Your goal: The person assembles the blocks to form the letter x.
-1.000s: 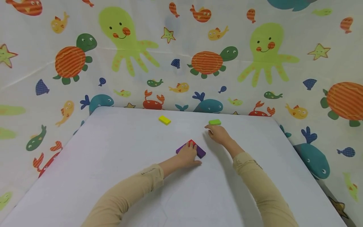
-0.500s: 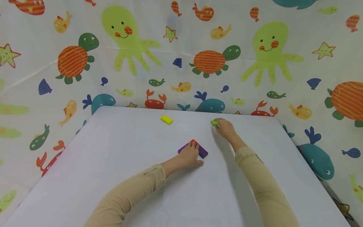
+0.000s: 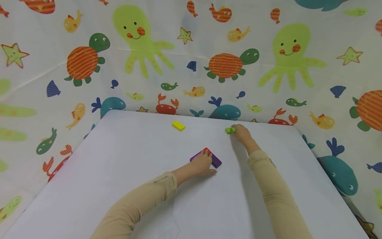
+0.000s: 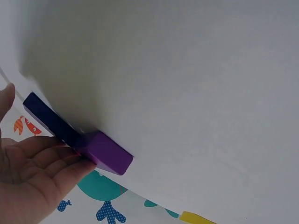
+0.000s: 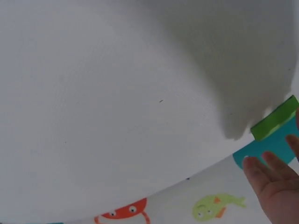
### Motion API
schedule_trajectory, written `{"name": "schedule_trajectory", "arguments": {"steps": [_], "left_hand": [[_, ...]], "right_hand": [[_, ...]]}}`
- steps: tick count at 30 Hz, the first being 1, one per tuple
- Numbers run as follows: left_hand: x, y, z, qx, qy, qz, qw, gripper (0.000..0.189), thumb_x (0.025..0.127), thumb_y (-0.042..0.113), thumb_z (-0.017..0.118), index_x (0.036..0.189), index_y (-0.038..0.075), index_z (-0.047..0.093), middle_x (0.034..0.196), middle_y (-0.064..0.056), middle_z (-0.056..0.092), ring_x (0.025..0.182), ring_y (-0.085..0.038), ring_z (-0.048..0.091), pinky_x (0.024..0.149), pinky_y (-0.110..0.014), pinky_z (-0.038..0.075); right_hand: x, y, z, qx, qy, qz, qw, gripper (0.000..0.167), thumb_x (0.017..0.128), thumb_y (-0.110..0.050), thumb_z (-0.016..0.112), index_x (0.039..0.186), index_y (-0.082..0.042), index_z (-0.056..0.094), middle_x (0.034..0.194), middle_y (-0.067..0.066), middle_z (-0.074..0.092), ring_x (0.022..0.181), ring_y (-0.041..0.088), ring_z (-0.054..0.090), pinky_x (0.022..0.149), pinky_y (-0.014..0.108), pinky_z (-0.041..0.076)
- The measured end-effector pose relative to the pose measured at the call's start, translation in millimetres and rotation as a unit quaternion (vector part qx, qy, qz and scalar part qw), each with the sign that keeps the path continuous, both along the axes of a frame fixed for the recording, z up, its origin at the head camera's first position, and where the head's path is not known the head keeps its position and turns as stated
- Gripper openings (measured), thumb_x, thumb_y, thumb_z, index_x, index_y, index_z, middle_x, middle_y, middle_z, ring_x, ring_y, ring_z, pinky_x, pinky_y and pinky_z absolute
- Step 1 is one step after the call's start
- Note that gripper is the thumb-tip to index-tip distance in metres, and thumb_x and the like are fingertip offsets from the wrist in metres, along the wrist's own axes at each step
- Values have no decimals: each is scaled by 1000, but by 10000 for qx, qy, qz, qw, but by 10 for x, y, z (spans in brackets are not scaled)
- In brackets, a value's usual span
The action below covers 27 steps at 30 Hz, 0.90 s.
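Observation:
My left hand (image 3: 203,164) lies with its fingers over the red block (image 3: 206,150) and the purple blocks (image 3: 216,161), thumb spread away. In the left wrist view, a dark blue-looking block (image 4: 51,119) and a purple block (image 4: 110,154) meet at an angle by the fingertips; the red one is mostly hidden. At the far right of the table, my right hand (image 3: 243,135) pinches a green block (image 3: 229,130). The right wrist view shows that green block (image 5: 275,120) at the frame's edge, its grip partly cut off and the other fingers loosely extended.
A yellow block (image 3: 178,125) lies near the back edge of the white table (image 3: 125,159), left of the green one. Behind the table hangs a curtain (image 3: 191,73) printed with sea animals.
My right hand has moved slightly right and taken the green block between its fingers; the block has turned. The left hand stays on the red and purple blocks. The head view has shifted a little.

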<state>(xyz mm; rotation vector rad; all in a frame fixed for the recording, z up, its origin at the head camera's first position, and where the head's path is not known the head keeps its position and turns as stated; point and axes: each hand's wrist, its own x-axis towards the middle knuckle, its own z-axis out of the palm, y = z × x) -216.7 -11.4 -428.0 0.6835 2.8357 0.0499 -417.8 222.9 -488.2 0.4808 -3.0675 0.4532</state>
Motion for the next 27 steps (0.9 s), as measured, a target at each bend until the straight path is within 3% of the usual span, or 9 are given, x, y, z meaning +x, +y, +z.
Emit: {"name": "schedule_trajectory", "arguments": {"steps": [4,5,8,12,16,19,23,27], "left_hand": [[17,15,31,2,-107,4,9999,76,86,52,60,138,-2,44,144,-20,43,135,-34,39,108,-36,39],[19,17,39,14,-130,26,9999,76,86,51,60,138,-2,44,144,-20,42,135,-34,39,108,-36,39],[19,23,59,24,-198,82,9998,76,86,51,61,138,-1,44,144,-20,43,136,-34,38,108,-37,40],[3,31,64,27,-217,77,9997,76,86,52,61,138,-1,44,143,-20,44,136,-34,37,108,-38,39],[-12,17,59,32,-165,15,9999,75,86,50,61,138,-1,44,143,-19,44,136,-35,38,109,-37,38],[-25,14,56,27,-112,-18,9999,73,86,49,61,137,-1,45,143,-19,44,135,-35,39,108,-37,39],[-27,15,54,47,-114,-49,9999,73,86,47,62,137,-2,45,143,-20,43,135,-35,39,108,-37,39],[-11,16,57,122,-220,-28,9997,73,86,47,64,137,-2,45,143,-21,43,135,-36,38,108,-37,38]], "right_hand": [[-530,292,-553,53,-474,-96,9988,66,86,-33,68,141,-8,41,143,25,39,131,40,37,108,50,34],[-481,289,-486,49,-685,-122,9976,65,88,-31,65,144,-10,37,147,24,34,135,39,33,111,51,30],[-561,350,-532,49,-710,16,9975,66,91,-32,61,148,-15,31,151,27,23,141,40,22,114,54,24],[-376,247,-262,24,-693,94,9976,62,92,-27,60,147,-15,33,150,30,24,140,42,22,113,56,23],[198,-113,417,-24,-1227,-127,9924,57,94,-11,55,145,-5,31,150,33,17,137,50,21,111,60,23],[399,-232,624,-64,-1254,-55,9921,55,94,-7,52,144,0,31,150,35,14,136,53,21,110,62,23],[388,-245,621,-134,-1341,-1,9909,52,94,-6,51,143,-2,34,151,34,14,136,53,20,110,63,21],[175,-151,385,-246,-1284,106,9914,50,94,-11,54,142,-11,41,152,30,15,137,51,23,110,64,21]]}}
